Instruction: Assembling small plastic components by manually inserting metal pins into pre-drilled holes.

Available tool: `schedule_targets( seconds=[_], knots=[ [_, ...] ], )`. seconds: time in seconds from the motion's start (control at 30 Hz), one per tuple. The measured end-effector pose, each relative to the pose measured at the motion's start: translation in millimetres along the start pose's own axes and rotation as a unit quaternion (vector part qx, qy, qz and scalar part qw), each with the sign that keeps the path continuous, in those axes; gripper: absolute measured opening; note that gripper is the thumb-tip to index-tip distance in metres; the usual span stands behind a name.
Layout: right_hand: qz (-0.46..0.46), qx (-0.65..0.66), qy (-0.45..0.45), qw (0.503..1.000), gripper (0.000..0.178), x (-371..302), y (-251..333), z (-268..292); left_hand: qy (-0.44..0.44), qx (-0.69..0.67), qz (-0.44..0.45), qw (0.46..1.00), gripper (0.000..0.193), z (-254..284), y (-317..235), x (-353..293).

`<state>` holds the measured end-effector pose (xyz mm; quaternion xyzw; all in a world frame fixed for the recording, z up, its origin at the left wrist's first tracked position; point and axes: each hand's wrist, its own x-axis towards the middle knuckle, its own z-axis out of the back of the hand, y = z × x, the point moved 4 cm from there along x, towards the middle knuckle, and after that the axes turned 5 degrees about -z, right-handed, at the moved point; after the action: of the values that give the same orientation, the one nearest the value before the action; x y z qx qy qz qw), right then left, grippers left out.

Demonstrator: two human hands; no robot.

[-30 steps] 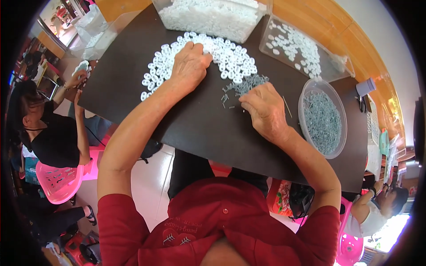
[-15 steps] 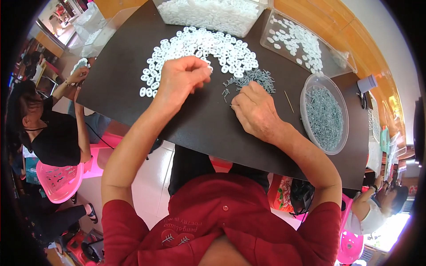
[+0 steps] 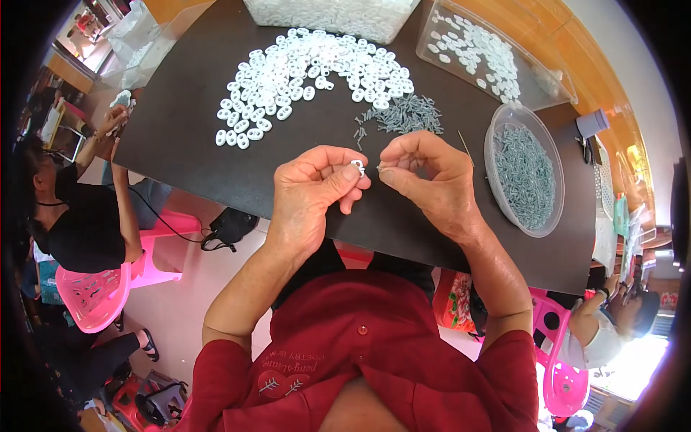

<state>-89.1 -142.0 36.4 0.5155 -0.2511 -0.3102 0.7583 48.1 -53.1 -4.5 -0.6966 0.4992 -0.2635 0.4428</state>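
One white piece (image 3: 358,165), pinched between thumb and forefinger of the left hand (image 3: 309,191), over the near part of a dark tabletop (image 3: 194,144). Just beside, the right hand (image 3: 450,191), clamped at the fingertips on a pale bit (image 3: 380,168) too small to make out. Hands near each other, not touching. Beyond them, a wide arc of loose, two-holed white ovals (image 3: 281,72). At the arc's right end, touching it, a heap of grey pins (image 3: 410,115). Farther right, a thin stick (image 3: 466,146), then a clear tub (image 3: 491,169) full of grey pins. Toward the far edge, a clear bin (image 3: 327,25) of white pieces and, right of it, a clear tray (image 3: 536,75) with ovals scattered inside.
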Motion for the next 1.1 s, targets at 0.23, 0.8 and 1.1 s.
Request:
schedule_targets(
  seconds=[0.23,0.8,1.1],
  knots=[
    [-0.014,0.002,0.015,1.0,0.016,-7.0,-0.5,-4.7,0.015,0.012,-0.023,1.0,0.01,-10.5,2.0,-9.0],
    [-0.026,-0.021,0.021,0.999,0.014,-9.8,2.7,-10.6,-0.011,0.194,-0.173,0.966,0.005,-10.0,5.9,-18.5],
    [-0.017,0.023,-0.014,1.0,0.014,-14.7,-0.9,-17.0,-0.049,0.192,-0.188,0.962,0.004,-15.9,4.2,-27.0]
  ],
)
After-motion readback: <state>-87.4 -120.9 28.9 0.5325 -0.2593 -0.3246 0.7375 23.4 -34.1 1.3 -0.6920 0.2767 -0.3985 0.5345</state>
